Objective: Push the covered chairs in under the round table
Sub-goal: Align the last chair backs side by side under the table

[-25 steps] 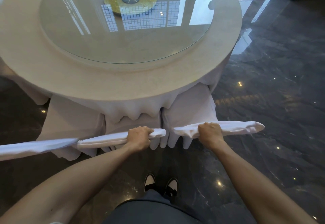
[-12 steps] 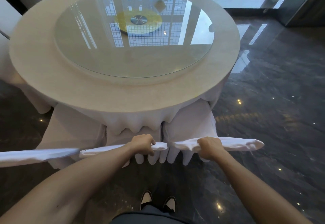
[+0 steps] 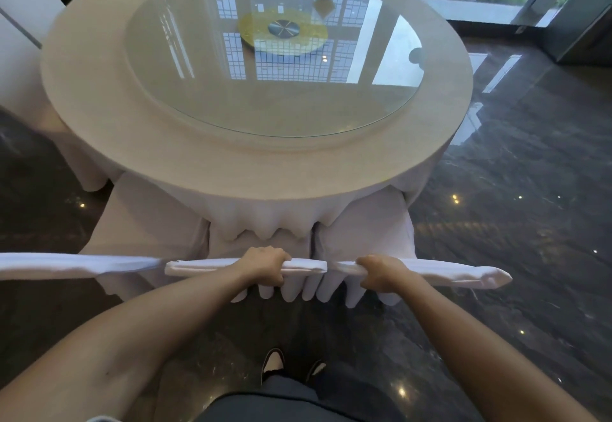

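Head view. Left hand (image 3: 265,264) curled tight over the middle covered chair (image 3: 245,266) top rail; right hand (image 3: 379,272) likewise wrapped on the right covered chair (image 3: 420,274), likely for pushing both together. Seats partly beneath the round table (image 3: 185,156). Third chair (image 3: 66,266) at near left. Soft white pleated cloth; smooth glass turntable (image 3: 271,67); glossy dark marble floor (image 3: 513,223).
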Tool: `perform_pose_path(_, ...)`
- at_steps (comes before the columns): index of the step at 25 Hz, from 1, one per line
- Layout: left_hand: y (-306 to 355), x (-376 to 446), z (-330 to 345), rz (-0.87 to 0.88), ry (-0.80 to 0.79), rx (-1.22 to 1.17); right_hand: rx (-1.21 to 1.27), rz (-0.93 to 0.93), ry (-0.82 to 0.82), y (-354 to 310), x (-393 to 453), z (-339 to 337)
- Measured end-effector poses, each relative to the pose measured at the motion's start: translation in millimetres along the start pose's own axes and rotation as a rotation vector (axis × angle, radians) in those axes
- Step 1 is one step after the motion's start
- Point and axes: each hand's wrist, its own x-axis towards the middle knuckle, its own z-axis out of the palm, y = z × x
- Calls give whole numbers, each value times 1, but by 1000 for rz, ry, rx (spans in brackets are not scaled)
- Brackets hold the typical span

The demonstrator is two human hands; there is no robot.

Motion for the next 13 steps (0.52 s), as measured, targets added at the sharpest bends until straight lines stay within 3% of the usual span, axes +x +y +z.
perform_pose_path(5, 1, -9, 8, -63, 93, 8, -55, -39, -24, -8, 11, 5)
perform_pose_path(13, 5, -16, 1, -159, 57, -134, -55, -106, -190, -7, 31, -11)
